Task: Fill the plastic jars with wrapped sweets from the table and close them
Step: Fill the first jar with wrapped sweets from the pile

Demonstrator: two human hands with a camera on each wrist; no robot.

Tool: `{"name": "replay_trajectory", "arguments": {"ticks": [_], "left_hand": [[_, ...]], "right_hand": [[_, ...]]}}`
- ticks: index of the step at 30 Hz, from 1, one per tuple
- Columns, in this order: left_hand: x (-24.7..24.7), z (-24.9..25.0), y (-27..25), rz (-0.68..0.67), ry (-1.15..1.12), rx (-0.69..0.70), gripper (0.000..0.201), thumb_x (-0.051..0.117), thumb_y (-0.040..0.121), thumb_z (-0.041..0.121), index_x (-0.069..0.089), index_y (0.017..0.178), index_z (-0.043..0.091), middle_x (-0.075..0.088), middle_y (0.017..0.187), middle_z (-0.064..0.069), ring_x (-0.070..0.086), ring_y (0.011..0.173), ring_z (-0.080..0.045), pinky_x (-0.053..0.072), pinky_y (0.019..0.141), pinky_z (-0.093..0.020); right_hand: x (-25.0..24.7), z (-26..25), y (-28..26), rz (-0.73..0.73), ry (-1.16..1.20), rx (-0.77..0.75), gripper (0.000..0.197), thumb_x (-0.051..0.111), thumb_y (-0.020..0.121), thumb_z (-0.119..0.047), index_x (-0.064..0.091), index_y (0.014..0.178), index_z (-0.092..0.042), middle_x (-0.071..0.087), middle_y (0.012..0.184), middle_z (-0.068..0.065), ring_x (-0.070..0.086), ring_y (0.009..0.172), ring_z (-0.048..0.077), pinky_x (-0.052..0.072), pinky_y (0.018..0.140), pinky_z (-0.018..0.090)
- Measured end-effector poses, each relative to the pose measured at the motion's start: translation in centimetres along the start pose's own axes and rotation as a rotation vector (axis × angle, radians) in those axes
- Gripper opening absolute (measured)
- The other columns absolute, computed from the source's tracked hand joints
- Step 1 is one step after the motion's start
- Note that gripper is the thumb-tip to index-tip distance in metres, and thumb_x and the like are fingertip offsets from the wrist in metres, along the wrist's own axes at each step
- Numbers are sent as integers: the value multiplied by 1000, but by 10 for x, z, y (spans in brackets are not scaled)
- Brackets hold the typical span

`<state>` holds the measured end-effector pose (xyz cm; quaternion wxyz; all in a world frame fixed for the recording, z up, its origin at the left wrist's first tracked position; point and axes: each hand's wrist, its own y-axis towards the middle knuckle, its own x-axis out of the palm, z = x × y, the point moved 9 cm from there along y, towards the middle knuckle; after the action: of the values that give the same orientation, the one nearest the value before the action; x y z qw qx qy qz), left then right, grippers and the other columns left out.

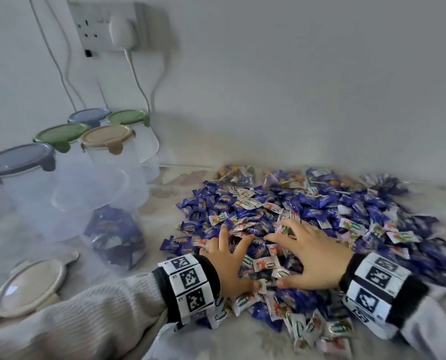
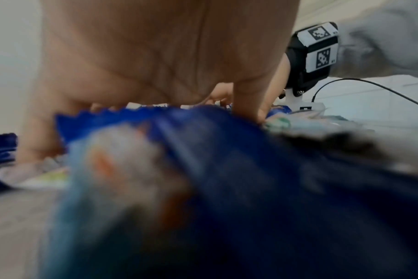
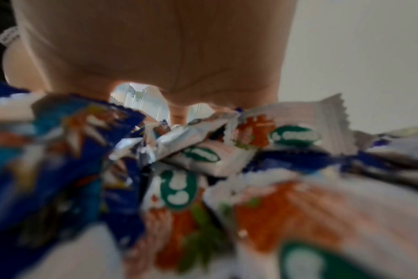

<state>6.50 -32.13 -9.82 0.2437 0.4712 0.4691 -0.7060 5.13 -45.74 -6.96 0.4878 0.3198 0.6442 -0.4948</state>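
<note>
A: What sits around the hands?
B: A wall socket [image 1: 107, 27] with a white plug and cables hangs above the closed jars [image 1: 105, 152], five of them with blue, green and beige lids, standing far left against the wall. They stand well apart from the hands.

A: And the containers?
B: One open jar [image 1: 115, 237] stands just left of the pile of wrapped sweets [image 1: 307, 211], partly filled with blue ones. Its beige lid [image 1: 32, 287] lies flat on the table [image 1: 164, 201], nearer the person, by the left sleeve. The closed jars look empty, though the blur makes that uncertain.

A: The hands?
B: Both lie palm down on the near part of the pile. The left hand [image 1: 229, 261] and the right hand [image 1: 310, 258] have their fingers spread, tips pointing towards each other, with sweets between and under them. The wrist views show only palms over blurred wrappers.

A: Room at the edges?
B: Bare table lies between the jars and the pile, and the pile's far edge reaches almost to the wall.
</note>
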Motion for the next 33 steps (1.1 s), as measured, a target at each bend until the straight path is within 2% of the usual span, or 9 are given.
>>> {"name": "replay_trajectory", "arguments": {"ticks": [4, 10, 15, 18, 20, 24, 26, 29, 33], "left_hand": [[-6, 5, 2, 111, 38, -22, 76, 47, 92, 48, -3, 147, 35, -5, 154, -15, 15, 139, -34, 28, 106, -46], [-17, 2, 4, 161, -145, 10, 58, 52, 92, 32, 19, 140, 27, 21, 136, -13, 38, 120, -34, 39, 92, -40], [-25, -10, 8, 165, -359, 19, 35, 46, 97, 30, 31, 124, 14, 31, 123, -13, 50, 104, -33, 44, 92, -39], [-36, -18, 8, 220, -434, 53, 20, 33, 101, 27, 36, 111, 10, 36, 117, -13, 48, 95, -28, 42, 90, -34], [-45, -20, 3, 279, -445, 99, 13, 29, 102, 24, 34, 100, 12, 36, 107, -8, 42, 85, -22, 36, 80, -26], [-74, -36, -14, 458, -510, 130, 17, 32, 101, 23, 38, 94, 9, 39, 93, -4, 42, 81, -22, 28, 65, -24], [-99, -47, -32, 605, -547, 150, 17, 36, 99, 23, 42, 90, 11, 44, 91, -4, 44, 77, -18, 31, 64, -21], [-146, -64, -71, 820, -541, 195, 18, 39, 97, 23, 39, 80, 23, 45, 85, 1, 42, 70, -11, 33, 62, -16], [-195, -103, -130, 1093, -542, 202, 17, 37, 95, 23, 43, 84, 12, 48, 89, -10, 51, 66, -27, 46, 62, -40]], "right_hand": [[-6, -1, 13, 30, 56, -21, 77, 52, 81, -68, 20, 144, -39, 12, 149, 4, 27, 134, 27, 35, 106, 41], [-19, -2, 27, 33, 127, -30, 56, 56, 89, -50, 35, 138, -31, 32, 121, 2, 49, 91, 19, 46, 81, 34], [-24, -4, 31, 68, 156, -24, 42, 49, 94, -46, 48, 128, -21, 42, 116, 3, 53, 89, 19, 46, 79, 36], [-32, -4, 32, 149, 222, -37, 27, 45, 98, -39, 54, 103, -13, 44, 98, -4, 42, 82, 0, 35, 74, 26], [-44, -2, 32, 246, 281, -36, 24, 46, 99, -32, 56, 101, -10, 43, 92, -10, 39, 82, -4, 29, 74, 21], [-66, 8, 32, 422, 387, 12, 30, 50, 98, -27, 60, 102, 2, 60, 95, 12, 56, 87, 26, 42, 77, 35], [-78, 9, 33, 499, 432, 6, 30, 51, 97, -26, 59, 92, 3, 60, 86, 16, 55, 79, 27, 42, 73, 38], [-96, 3, 34, 572, 491, -42, 22, 53, 96, -24, 57, 82, -7, 55, 73, 6, 50, 67, 18, 38, 65, 32], [-116, -10, 37, 632, 502, -78, 16, 55, 95, -24, 61, 88, -10, 62, 76, 6, 58, 72, 23, 42, 67, 24]]}}
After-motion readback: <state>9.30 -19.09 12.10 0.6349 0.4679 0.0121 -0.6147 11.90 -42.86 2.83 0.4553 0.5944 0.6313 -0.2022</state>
